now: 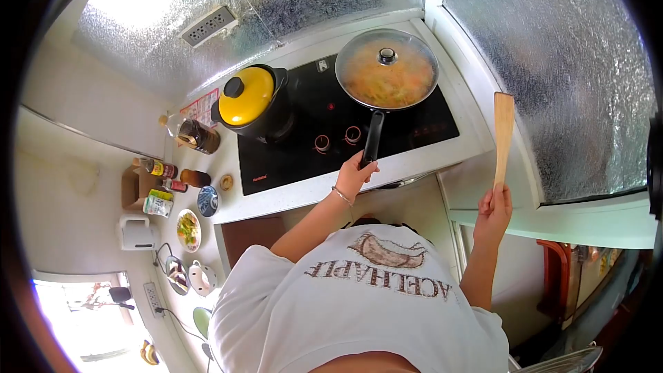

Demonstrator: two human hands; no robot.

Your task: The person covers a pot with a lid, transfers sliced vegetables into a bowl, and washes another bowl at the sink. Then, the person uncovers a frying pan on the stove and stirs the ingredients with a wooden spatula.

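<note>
My left hand (353, 178) is closed round the black handle (373, 139) of a frying pan. The pan sits on the right part of the black cooktop (297, 159), covered by a glass lid (387, 72) with a round knob. Through the fogged lid, orange and green food shows. Off to the right, my right hand (493, 213) grips a wooden spatula (504, 131) near its lower end, blade up. The spatula is held in the air, apart from the pan. On the left of the cooktop stands a black pot with a yellow lid (246, 97).
Left of the cooktop stand a large bottle of dark liquid (199, 137), smaller bottles (160, 168), a blue-patterned bowl (208, 201) and a plate of food (188, 231). A white-framed textured glass panel (552, 62) borders the right side. A power strip (208, 26) is on the foil-covered wall.
</note>
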